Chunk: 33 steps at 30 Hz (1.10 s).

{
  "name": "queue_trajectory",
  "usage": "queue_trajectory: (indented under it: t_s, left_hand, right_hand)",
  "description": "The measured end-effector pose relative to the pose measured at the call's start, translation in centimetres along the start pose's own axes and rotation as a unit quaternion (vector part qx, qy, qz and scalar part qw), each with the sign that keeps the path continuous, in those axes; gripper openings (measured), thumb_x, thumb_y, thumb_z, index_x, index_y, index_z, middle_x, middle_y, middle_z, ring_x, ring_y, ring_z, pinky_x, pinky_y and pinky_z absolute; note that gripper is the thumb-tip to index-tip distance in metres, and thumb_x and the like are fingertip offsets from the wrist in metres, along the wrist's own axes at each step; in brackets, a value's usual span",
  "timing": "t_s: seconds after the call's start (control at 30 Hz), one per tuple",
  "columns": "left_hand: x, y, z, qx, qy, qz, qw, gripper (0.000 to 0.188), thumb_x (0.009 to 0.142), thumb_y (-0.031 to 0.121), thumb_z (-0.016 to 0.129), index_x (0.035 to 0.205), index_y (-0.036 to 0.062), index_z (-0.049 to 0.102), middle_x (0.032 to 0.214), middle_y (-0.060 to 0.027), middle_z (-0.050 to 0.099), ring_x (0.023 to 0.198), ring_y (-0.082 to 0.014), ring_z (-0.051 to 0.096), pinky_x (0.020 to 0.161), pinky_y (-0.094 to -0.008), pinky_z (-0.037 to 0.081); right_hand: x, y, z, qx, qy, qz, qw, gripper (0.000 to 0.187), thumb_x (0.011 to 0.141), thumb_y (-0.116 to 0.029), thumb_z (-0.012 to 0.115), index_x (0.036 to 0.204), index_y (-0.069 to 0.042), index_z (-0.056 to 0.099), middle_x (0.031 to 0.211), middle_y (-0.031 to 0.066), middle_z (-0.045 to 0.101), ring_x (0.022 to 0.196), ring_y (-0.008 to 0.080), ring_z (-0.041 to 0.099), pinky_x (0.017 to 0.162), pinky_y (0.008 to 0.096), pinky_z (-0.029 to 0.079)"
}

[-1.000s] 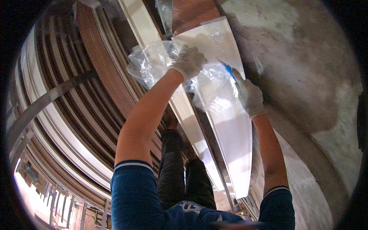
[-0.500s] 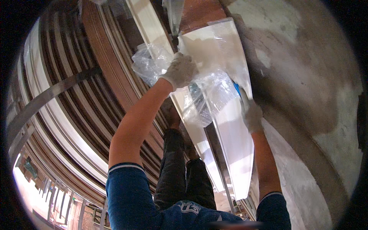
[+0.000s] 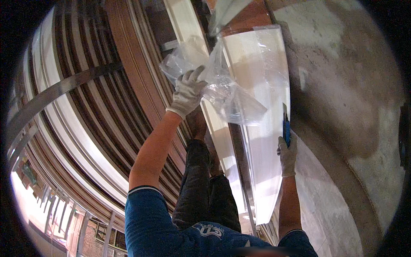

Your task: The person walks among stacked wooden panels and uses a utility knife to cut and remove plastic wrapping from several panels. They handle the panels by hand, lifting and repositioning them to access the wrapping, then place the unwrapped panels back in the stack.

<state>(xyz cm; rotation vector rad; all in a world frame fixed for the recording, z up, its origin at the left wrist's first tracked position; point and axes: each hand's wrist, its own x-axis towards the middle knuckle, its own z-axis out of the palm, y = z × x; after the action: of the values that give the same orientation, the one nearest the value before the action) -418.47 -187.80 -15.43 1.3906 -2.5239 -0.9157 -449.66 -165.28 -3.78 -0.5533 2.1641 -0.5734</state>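
Note:
My left hand (image 3: 188, 91), in a pale work glove, is at the left edge of a crumpled sheet of clear plastic film (image 3: 239, 103). Its fingers are apart and I see nothing gripped in them. The film lies bunched across a white panel (image 3: 263, 158) on the right and a narrower cream strip (image 3: 216, 126) on the left. My right hand (image 3: 287, 155), also gloved, is closed around a blue utility knife (image 3: 286, 129). The knife's tip points away from me, over the white panel's right edge.
Long brown and white profiles (image 3: 81, 111) are stacked on the left, with a curved-looking metal bar (image 3: 64, 90) across them. A reddish-brown board (image 3: 246, 19) shows beyond the white panel. Stained concrete floor (image 3: 338, 94) spreads on the right. My legs (image 3: 190, 184) stand beside the strip.
My left hand has opened and drawn back from the film. My right hand has come nearer to me along the panel's edge, and the knife now shows fully. The film has shifted.

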Motion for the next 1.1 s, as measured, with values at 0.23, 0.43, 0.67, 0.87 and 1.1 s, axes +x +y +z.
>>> queue_trajectory:
  t_s: [0.23, 0.43, 0.67, 0.87, 1.1]
  left_hand:
    - [1.7, -2.5, 1.4, -0.028, -0.055, -0.080, 0.995, 0.030, 0.082, 0.028, 0.069, 0.106, 0.0097, 0.066, 0.111, -0.0107, 0.065, 0.101, -0.0312, 0.061, 0.091, -0.0387, 0.047]
    - [4.3, -6.3, 1.8, -0.013, -0.055, -0.031, 0.998, 0.028, 0.089, 0.034, 0.058, 0.099, 0.0100, 0.067, 0.107, -0.0078, 0.065, 0.097, -0.0279, 0.062, 0.089, -0.0452, 0.046]
    - [9.5, -3.9, 0.8, 0.408, 0.141, 0.251, 0.866, 0.043, 0.092, 0.016, 0.047, 0.134, 0.0100, 0.040, 0.139, -0.0082, 0.044, 0.122, -0.0221, 0.048, 0.103, -0.0482, 0.042]
    - [11.0, -5.0, 1.2, 0.408, 0.004, 0.179, 0.895, 0.036, 0.086, 0.013, 0.054, 0.120, 0.0032, 0.051, 0.104, -0.0108, 0.058, 0.099, -0.0259, 0.060, 0.071, -0.0436, 0.057]
    - [8.3, -9.2, 3.1, 0.247, -0.033, 0.084, 0.965, 0.021, 0.085, 0.027, 0.055, 0.083, 0.0086, 0.065, 0.083, -0.0107, 0.060, 0.086, -0.0301, 0.060, 0.068, -0.0472, 0.049]
  right_hand:
    - [1.1, -1.4, 3.8, -0.123, 0.043, -0.042, 0.991, 0.019, 0.087, -0.022, 0.069, 0.088, -0.006, 0.058, 0.070, 0.0014, 0.058, 0.061, 0.0116, 0.054, 0.056, 0.0301, 0.044]
    - [6.7, -3.8, 10.4, 0.056, 0.038, -0.046, 0.997, 0.023, 0.088, -0.021, 0.068, 0.092, -0.004, 0.054, 0.070, 0.0060, 0.058, 0.063, 0.0169, 0.055, 0.060, 0.0346, 0.045]
    - [17.8, -11.5, 14.6, -0.137, 0.177, -0.259, 0.940, 0.045, 0.076, -0.030, 0.079, 0.102, -0.002, 0.054, 0.082, 0.0119, 0.060, 0.073, 0.0288, 0.059, 0.070, 0.0398, 0.048]
    - [22.9, -14.7, 14.7, -0.284, 0.172, -0.374, 0.866, 0.045, 0.077, -0.034, 0.076, 0.105, -0.005, 0.056, 0.086, 0.0173, 0.065, 0.081, 0.0399, 0.063, 0.073, 0.0463, 0.049]
    - [24.6, -18.6, 11.3, -0.376, 0.033, -0.343, 0.860, 0.032, 0.086, -0.038, 0.065, 0.101, -0.010, 0.064, 0.086, 0.0155, 0.067, 0.080, 0.0328, 0.066, 0.072, 0.0436, 0.051]
